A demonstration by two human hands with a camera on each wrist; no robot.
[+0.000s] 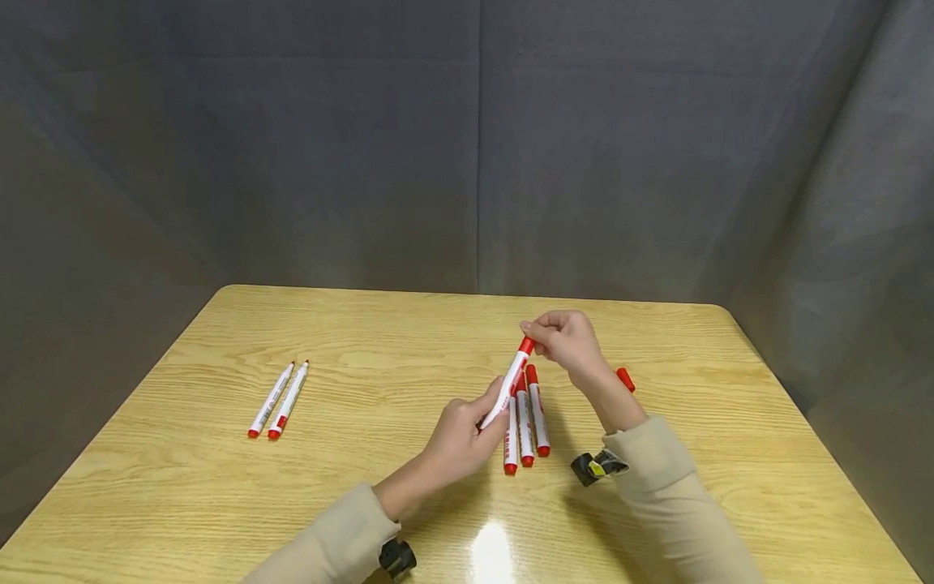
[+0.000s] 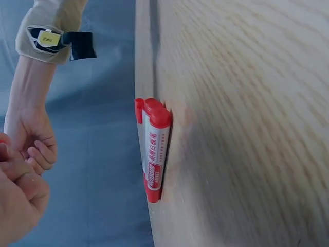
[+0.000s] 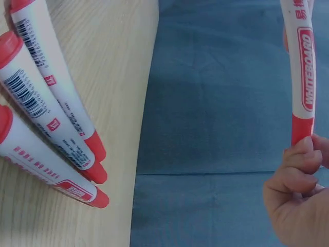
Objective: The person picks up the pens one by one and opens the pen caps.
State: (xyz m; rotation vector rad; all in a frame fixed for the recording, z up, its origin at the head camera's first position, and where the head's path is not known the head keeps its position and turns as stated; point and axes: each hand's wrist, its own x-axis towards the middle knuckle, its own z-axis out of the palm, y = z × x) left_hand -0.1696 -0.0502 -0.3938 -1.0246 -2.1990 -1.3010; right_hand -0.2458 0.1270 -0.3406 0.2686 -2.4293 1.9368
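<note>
Marker (image 1: 508, 381) is slanting above the counter (image 1: 401, 349), its red cap (image 1: 526, 345) pointing away from the person. The left grip (image 1: 456, 438) is holding the lower white barrel between thumb and fingers, leaving no slack; the right grip (image 1: 569, 341) is pinching the cap with thumb and fingertips. Three capped markers (image 1: 525, 430) are lying side by side beneath, two uncapped markers (image 1: 289, 401) are resting well apart on the left, and a loose cap (image 1: 625, 380) is sitting just beside the right forearm (image 1: 616, 401).

Should the right grip be tugging crookedly, the cap could be sticking, then springing loose; the recoil might be twisting the barrel out of the left grip, which is holding only its tail end. A falling marker would probably be striking the trio and sending them rolling. Were the nib coming bare this close to the fingers, it could be inking them. A careless forearm might be sweeping the loose cap aside, and the two exposed tips are probably risking drying out.
</note>
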